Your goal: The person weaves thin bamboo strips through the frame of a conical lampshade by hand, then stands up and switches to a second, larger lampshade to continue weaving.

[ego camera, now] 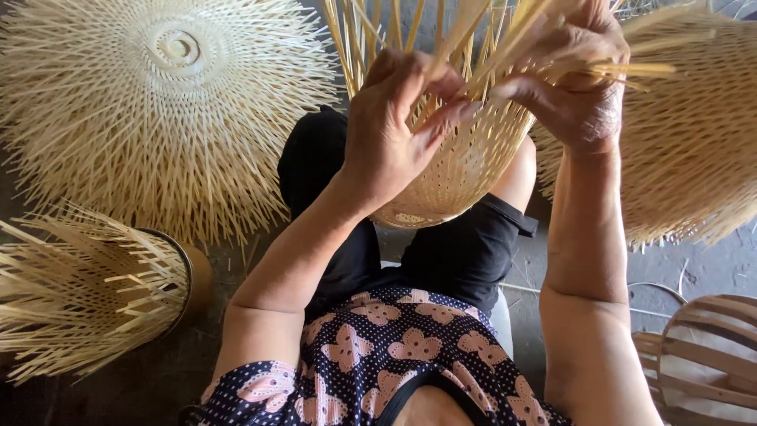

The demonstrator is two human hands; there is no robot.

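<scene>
Both hands' fingers (441, 95) pinching bamboo strips (505, 47), half-woven basket (457, 173) between knees

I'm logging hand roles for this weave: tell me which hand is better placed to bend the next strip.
Probably the right hand: it already grips the loose strips, while the left hand steadies the half-woven basket.

half-woven basket (461, 158): upper strips cut off by top edge, base hidden between knees. right hand (579, 87) fingers buried in strips. slatted frame (706, 359) cut off at right edge, bottom corner.
</scene>
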